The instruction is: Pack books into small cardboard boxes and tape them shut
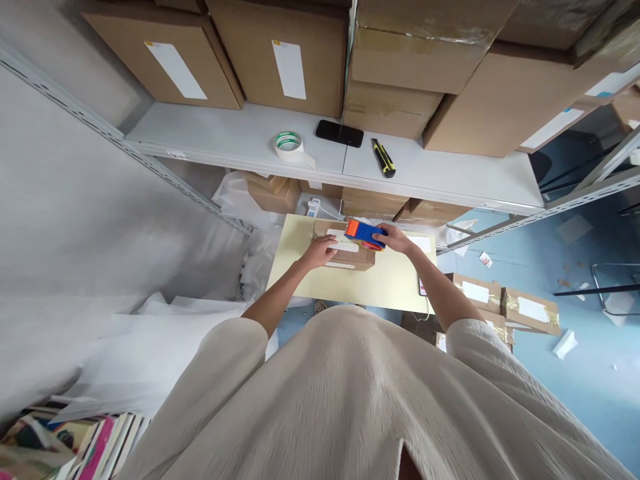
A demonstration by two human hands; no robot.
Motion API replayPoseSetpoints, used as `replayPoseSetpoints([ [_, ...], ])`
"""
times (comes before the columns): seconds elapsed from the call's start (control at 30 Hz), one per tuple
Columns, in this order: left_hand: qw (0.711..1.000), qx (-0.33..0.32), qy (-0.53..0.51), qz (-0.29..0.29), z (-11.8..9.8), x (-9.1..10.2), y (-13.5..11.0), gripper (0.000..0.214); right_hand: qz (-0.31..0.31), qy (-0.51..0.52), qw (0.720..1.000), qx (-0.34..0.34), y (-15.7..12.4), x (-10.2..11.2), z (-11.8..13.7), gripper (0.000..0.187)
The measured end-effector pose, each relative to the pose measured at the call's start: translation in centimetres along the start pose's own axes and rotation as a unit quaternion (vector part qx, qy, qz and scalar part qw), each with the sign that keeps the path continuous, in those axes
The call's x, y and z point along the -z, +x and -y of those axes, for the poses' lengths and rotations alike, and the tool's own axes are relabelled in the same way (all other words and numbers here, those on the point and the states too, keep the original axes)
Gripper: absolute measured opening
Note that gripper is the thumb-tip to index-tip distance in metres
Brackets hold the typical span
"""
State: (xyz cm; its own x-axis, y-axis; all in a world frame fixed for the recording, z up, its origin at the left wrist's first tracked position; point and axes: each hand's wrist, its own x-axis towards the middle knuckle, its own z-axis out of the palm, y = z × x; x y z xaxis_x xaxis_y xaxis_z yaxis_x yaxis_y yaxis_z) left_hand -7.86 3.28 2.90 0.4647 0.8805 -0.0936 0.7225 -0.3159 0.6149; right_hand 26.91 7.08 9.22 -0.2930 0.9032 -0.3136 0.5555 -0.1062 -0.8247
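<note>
A small cardboard box (357, 261) with white labels on it lies on the pale yellow table (300, 283). My left hand (320, 252) rests on the box's left part, fingers stretched out over its top. In my right hand (393, 238) is a blue and orange tape dispenser (367, 233), with a red part showing underneath. My fingers wrap round its right end. The dispenser is over the box's top right side; whether it touches the cardboard I cannot tell.
Above the table, a grey shelf (225, 127) carries large cartons, a masking tape roll (289, 143), a black phone (340, 133) and a yellow-black utility knife (383, 158). Taped boxes (530, 310) stand on the floor at right. White packing sheets (165, 360) lie at left.
</note>
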Motion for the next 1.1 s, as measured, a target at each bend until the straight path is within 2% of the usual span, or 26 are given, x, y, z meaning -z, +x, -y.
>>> replayPoseSetpoints([
  [0.1,1.0,-0.003,0.0,0.001,0.0,0.1,0.1,0.046,0.013,-0.067,0.998,0.001,-0.3,0.8,0.4,0.045],
  [0.2,1.0,0.004,0.007,0.004,0.0,0.1,0.2,0.046,-0.003,-0.135,0.991,-0.016,-1.1,0.8,0.5,0.037],
  [0.3,1.0,0.011,0.015,0.015,0.0,0.2,0.4,0.046,-0.031,-0.165,0.985,-0.028,-2.2,0.5,0.1,0.045],
  [0.43,1.0,0.011,0.009,0.016,-0.1,0.5,0.8,0.045,-0.038,-0.161,0.986,-0.03,-3.5,0.5,-0.6,0.072],
  [0.53,0.999,0.035,-0.037,-0.003,-0.8,1.1,1.1,0.043,-0.04,-0.138,0.989,-0.036,-3.9,0.6,-0.9,0.071],
  [0.6,0.993,0.061,-0.094,-0.044,-1.9,1.7,1.7,0.038,-0.045,-0.124,0.99,-0.045,-3.9,0.6,-1.0,0.07],
  [0.67,0.978,0.083,-0.166,-0.091,-3.4,2.2,2.6,0.033,-0.049,-0.118,0.991,-0.045,-3.9,0.5,-1.1,0.07],
  [0.73,0.957,0.101,-0.249,-0.112,-5.2,2.7,3.9,0.028,-0.051,-0.115,0.991,-0.041,-3.9,0.4,-1.1,0.07],
  [0.93,0.887,0.179,-0.409,-0.117,-10.2,3.0,7.6,0.027,-0.039,-0.133,0.989,-0.046,-4.1,0.4,-0.7,0.071],
  [1.03,0.865,0.206,-0.445,-0.107,-11.5,2.6,8.5,0.033,-0.031,-0.141,0.989,-0.045,-4.1,0.4,-0.4,0.072],
  [1.1,0.86,0.216,-0.45,-0.103,-11.8,2.5,8.6,0.038,-0.032,-0.153,0.987,-0.045,-4.1,0.4,-0.2,0.071],
])
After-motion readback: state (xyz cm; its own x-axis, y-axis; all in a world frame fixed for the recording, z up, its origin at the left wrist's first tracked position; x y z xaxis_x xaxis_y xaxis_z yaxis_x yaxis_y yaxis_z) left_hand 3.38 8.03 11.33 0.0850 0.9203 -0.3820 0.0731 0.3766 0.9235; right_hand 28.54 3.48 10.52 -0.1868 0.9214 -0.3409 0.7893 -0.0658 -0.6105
